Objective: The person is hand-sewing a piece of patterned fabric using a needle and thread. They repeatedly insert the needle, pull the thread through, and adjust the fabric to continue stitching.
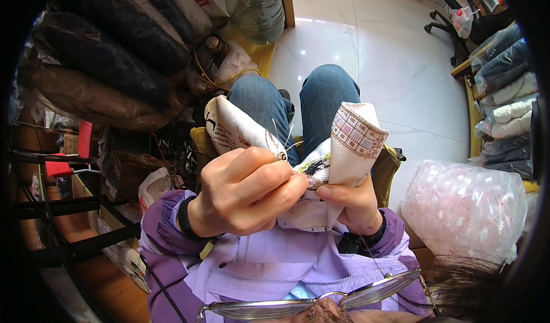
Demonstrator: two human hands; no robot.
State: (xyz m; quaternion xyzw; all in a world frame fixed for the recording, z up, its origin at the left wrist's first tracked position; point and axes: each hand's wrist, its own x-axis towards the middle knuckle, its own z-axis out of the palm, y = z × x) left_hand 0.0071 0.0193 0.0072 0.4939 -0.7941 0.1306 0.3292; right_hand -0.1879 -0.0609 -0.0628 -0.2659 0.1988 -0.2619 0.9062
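The left hand [243, 191] pinches a thin needle [279, 140] against the white cross-stitch cloth [338, 151], which the right hand [352, 200] clasps from below; behind the cloth are knees in blue jeans [321, 94], right of it a clear plastic bag [464, 208]

- cloth [349, 145]: white, pink-and-brown grid band at top edge, black stitched patch near middle, dark line drawing on left part
- jacket [275, 266]: light purple, darker purple sleeves
- jeans [326, 91]: blue denim
- floor [395, 59]: glossy white tile
- bag [464, 208] at right: clear plastic, pinkish-white contents
- bundles [109, 59] upper left: black and dark brown, in plastic
- glasses [309, 303]: thin silver-grey frame
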